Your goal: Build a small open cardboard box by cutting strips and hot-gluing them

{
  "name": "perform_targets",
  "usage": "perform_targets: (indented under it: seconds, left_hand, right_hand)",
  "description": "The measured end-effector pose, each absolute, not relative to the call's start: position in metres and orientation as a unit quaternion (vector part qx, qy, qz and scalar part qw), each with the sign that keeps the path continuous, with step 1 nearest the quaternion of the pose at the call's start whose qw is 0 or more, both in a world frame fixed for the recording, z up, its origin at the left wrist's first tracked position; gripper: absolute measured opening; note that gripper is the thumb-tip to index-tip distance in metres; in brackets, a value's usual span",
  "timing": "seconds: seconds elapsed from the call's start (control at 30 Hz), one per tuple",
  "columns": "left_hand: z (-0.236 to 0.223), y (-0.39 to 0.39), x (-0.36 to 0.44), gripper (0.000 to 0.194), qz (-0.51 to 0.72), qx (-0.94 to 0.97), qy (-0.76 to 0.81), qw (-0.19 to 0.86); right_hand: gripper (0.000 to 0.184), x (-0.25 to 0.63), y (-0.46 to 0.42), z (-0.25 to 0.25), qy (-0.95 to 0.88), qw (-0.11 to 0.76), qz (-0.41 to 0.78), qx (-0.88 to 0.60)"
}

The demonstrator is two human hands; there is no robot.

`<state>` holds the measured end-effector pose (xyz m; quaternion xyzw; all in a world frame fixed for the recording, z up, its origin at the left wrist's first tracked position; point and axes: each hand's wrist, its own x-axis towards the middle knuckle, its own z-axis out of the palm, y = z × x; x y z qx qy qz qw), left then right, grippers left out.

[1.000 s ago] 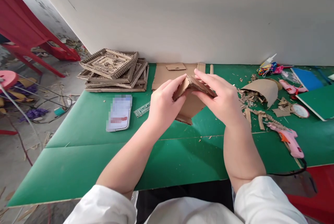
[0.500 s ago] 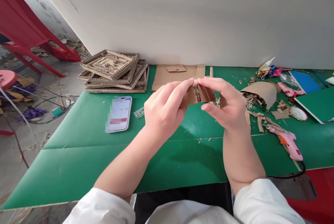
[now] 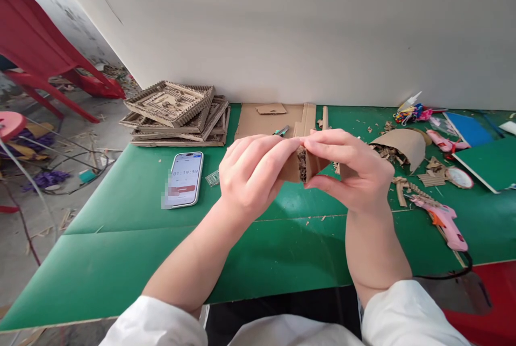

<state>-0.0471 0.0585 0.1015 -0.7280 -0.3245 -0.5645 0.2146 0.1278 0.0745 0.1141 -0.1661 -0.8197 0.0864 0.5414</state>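
Above the green table, a brown piece of corrugated cardboard (image 3: 291,168) is held up between my hands, its rough fluted edge facing me. My left hand (image 3: 252,171) wraps over its left part, fingers together along the top. With thumb below and fingertips above, my right hand (image 3: 349,166) pinches its right part. The fingertips of both hands meet near the top of the edge. My fingers cover much of the cardboard, so its full shape is hidden. Behind my left hand, a box cutter (image 3: 282,131) partly shows on a flat cardboard sheet (image 3: 258,124).
Stacked corrugated cardboard frames (image 3: 173,107) stand at the back left, with a phone (image 3: 187,179) in front. To the right lie a pink glue gun (image 3: 445,222) with its cord, a curved cardboard piece (image 3: 403,144) over scraps, and a green board (image 3: 489,163). A wall (image 3: 282,34) rises behind.
Both hands have come slightly lower and nearer with the cardboard. My right thumb has closed up against its lower edge. The box cutter now shows behind my left hand.
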Motion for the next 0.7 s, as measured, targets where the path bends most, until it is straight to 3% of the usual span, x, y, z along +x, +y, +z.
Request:
perform_targets:
  seconds: [0.7]
  left_hand:
    - [0.1027, 0.0606, -0.0481, 0.025, -0.581, -0.728, -0.314, 0.184]
  right_hand:
    - [0.055, 0.1240, 0.0786, 0.1093, -0.809, 0.550, 0.099, -0.181]
